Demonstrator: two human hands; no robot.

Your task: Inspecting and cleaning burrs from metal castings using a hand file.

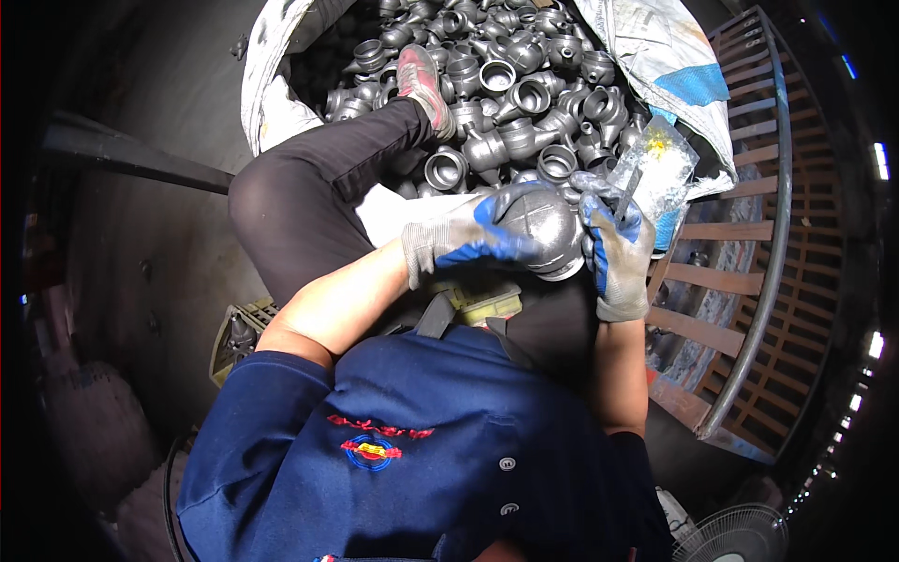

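A rounded, dark grey metal casting (541,225) with a lighter rim at its lower end is held over my lap. My left hand (473,229), in a grey and blue glove, grips its left side; the fingers look slightly blurred. Close against the casting's right side, my right hand (618,248) in a matching glove is closed around a narrow dark flat tool (630,192). The tool points up and its exact kind is unclear. Just beyond both hands lie many similar metal castings (485,150) in a large white woven bag (267,94).
My left shoe (421,84) rests among the castings. A clear plastic bag (660,169) with a yellow patch lies at the bag's right edge. Along the right stands a slatted brown rack (735,229). Yellow crates (487,307) sit below and left; a fan (735,536) is at lower right.
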